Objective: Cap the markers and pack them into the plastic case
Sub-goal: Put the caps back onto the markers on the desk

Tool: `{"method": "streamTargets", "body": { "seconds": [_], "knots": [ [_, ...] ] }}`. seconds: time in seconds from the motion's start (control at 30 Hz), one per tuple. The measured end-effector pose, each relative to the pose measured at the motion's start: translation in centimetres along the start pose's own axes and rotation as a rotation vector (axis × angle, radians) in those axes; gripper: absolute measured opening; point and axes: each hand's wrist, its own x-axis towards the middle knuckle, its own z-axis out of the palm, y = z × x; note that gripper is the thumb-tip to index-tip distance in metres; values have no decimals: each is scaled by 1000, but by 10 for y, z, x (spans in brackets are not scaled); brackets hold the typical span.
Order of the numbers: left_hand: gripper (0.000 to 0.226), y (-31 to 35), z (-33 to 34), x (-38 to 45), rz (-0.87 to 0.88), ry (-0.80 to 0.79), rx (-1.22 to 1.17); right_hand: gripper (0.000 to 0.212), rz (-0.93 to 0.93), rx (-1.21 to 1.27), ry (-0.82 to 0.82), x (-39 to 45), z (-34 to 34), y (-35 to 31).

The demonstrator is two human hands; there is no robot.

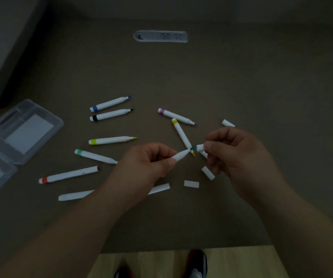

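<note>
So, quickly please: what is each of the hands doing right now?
Left hand: closed, holding an uncapped marker by its barrel.
Right hand: closed, holding a white cap just at the marker's tip.

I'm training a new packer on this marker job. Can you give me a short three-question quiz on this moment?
1. True or false: the plastic case lies open at the left of the table.
2. What does the right hand hold? A) a white cap B) the red-banded marker C) the case lid
3. Fill in: the left hand holds a marker whose tip is dark ____.

Key
1. True; no markers show in it yet.
2. A: the white cap sits just off the tip, not yet pushed on. The red-banded marker lies on the table.
3. Green, as far as the dim light lets me tell.
</note>
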Motion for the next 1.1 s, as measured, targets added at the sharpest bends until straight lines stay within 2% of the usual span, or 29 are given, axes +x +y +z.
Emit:
{"method": "streamTargets", "body": {
  "seconds": [0.23, 0.43, 0.57, 0.67, 0.8, 0.93, 1.1],
  "knots": [
    [14, 2, 3, -6, 24, -29, 90, 8, -8, -147, -135, -6, 5, -1],
    [13, 4, 0, -13, 34, -32, 194, 6, 36, -162, -147, -11, 12, -2],
    [10, 3, -6, -16, 16, -30, 311, 18, 45, -172, -145, -11, 20, 6],
    [14, 0, -18, -18, 50, 66, 453, 30, 39, -157, -110, -10, 21, 9],
    [16, -2, -26, -13, 103, 140, 740, 17, 46, -245, -38, -12, 22, 13],
    [20, -11, -23, 3, 112, 160, 1052, 8, 72, -275, -34, -12, 24, 10],
    [21, -16, -20, 6, 125, 154, 1092, 6, 111, -311, -28, -9, 28, 12]
  ]
}}
